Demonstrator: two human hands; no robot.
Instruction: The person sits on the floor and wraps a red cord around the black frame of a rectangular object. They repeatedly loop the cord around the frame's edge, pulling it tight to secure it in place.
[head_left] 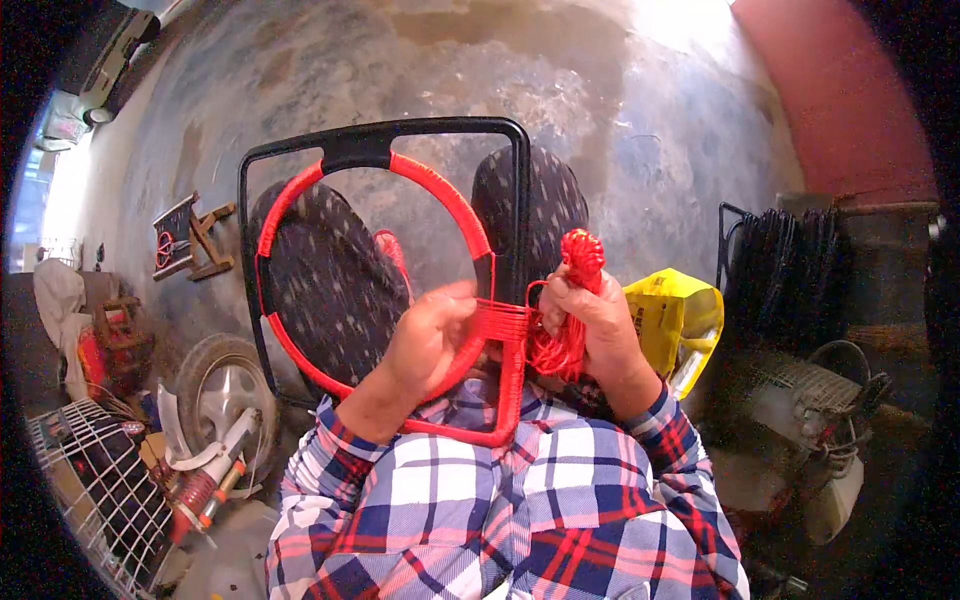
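Note:
A black square frame (522,180) with a round ring (437,182) inside it rests across my lap and knees. Glossy red cord covers much of the ring and the near right corner of the frame. Several cord strands (502,322) run side by side from the ring to the frame's right side. My left hand (432,338), slightly blurred, is closed at the left end of these strands, by the ring. Just right of the frame, my right hand (598,318) grips a hank of red cord (560,350), its knotted top sticking up above the thumb.
A yellow bag (655,315) stands close by my right forearm. Black frames (790,265) are stacked at the right, behind a dusty machine (800,410). On the left are a small folding stool (195,240), a wheel (228,395) and a white wire rack (100,490).

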